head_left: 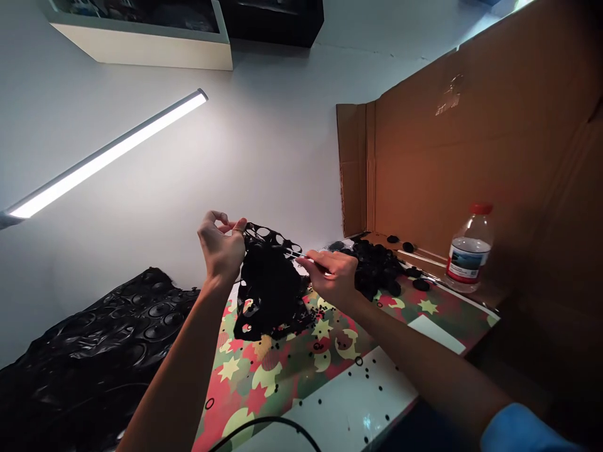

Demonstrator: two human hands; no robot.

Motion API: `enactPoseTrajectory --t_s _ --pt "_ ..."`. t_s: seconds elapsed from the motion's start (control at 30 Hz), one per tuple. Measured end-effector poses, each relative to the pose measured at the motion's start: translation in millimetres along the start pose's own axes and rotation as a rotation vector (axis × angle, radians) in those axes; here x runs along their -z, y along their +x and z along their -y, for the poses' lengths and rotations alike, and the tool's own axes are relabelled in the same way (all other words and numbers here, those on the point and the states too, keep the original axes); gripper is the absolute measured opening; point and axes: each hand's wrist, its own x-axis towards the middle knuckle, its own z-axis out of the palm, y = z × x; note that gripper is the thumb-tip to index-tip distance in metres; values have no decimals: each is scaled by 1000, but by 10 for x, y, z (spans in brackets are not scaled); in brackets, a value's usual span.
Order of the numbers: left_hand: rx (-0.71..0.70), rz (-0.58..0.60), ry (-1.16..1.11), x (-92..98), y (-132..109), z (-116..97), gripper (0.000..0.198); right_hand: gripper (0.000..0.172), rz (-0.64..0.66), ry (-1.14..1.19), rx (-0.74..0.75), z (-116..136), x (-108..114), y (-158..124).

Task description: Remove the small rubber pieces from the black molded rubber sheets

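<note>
My left hand (221, 248) is raised above the table, its fingers pinched on the top edge of a black rubber sheet full of round holes (268, 285). The sheet hangs down from that hand to the patterned table cover (282, 370). My right hand (332, 276) is closed round a thin pointed tool (301, 255), its tip set against the upper part of the sheet. Small black rubber bits (325, 345) lie scattered on the cover below the sheet.
A pile of black rubber pieces (377, 270) lies just right of my right hand. A clear water bottle with a red cap (468, 251) stands by the brown cardboard wall (471, 138). Stacked black moulded sheets (94, 339) fill the left. A lit lamp bar (108, 154) hangs overhead.
</note>
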Motion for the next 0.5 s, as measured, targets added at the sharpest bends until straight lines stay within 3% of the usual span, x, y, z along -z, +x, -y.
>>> enactPoseTrajectory --t_s 0.1,0.17,0.5 --pt "-28 -38 13 -26 -37 -47 32 69 -21 72 -140 -33 -75 0" --pt "-43 4 -18 -56 -80 -72 32 70 -11 86 -180 -72 -102 -2" --pt "-18 190 -35 -191 -241 -131 30 60 59 -3 -68 -192 -151 -29"
